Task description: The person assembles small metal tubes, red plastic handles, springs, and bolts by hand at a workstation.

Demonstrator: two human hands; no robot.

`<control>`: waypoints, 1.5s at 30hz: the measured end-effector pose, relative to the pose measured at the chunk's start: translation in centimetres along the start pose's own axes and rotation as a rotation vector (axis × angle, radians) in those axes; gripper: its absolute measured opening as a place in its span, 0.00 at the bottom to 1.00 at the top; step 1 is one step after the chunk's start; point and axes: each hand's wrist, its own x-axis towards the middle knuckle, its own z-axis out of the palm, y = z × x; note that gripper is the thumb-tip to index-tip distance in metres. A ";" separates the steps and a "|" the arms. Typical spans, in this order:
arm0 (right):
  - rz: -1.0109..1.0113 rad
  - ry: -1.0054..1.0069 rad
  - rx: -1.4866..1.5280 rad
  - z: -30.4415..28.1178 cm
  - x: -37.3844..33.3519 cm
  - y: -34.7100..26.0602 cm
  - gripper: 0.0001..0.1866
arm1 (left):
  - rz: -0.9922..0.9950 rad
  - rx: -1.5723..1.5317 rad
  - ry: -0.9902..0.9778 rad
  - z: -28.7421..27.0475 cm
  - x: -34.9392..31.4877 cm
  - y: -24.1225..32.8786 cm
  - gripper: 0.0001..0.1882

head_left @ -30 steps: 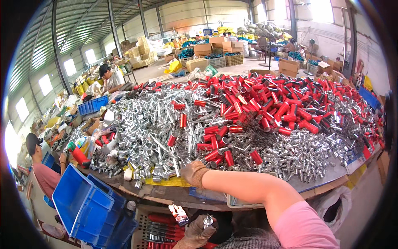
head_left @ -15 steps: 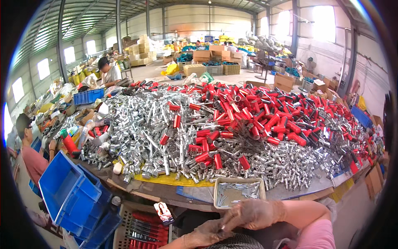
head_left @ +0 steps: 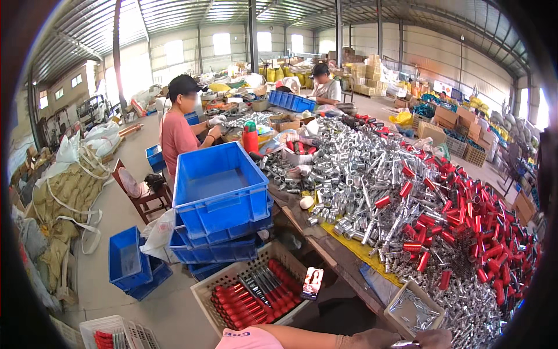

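Note:
At the lower edge, my left hand (head_left: 372, 338), with darkened fingers, extends from a pink-sleeved arm and closes on one end of a small silver metal piece (head_left: 405, 344). My right hand (head_left: 433, 338) grips the other end, fingers curled round. Both hands are partly cut off by the picture's edge, so the piece's full shape is hidden. Just above them sits a beige tray (head_left: 401, 291) of thin metal pins (head_left: 415, 308). Beyond it spreads a heap of silver metal fittings (head_left: 354, 168) and red handles (head_left: 465, 215).
Left of the hands stands a perforated crate (head_left: 203, 296) holding red-handled tools (head_left: 244, 302); a phone (head_left: 312, 283) lies at its right edge. Stacked blue bins (head_left: 221, 203) rise behind. Two co-workers, one in a pink shirt (head_left: 174, 136), are at the table's far side.
My view has swung left, bringing the blue bins, crate and pink-shirted co-worker toward the middle. My hands now appear farther right and lower, with a silver piece visible between them.

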 end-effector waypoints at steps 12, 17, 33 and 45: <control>0.088 0.319 0.060 -2.5 -1.1 -0.2 0.24 | 0.012 -0.031 -0.090 0.2 0.3 -0.8 0.21; -0.143 0.275 0.041 -2.5 -1.7 -1.5 0.24 | 0.133 -0.145 -0.062 0.6 0.9 -0.5 0.19; 0.138 0.044 0.142 0.7 -4.9 1.1 0.40 | -0.283 -0.930 -0.427 0.5 -0.1 0.9 0.31; -0.126 0.088 0.340 2.3 -4.1 1.5 0.20 | -0.060 0.031 -0.519 -0.1 3.3 0.5 0.19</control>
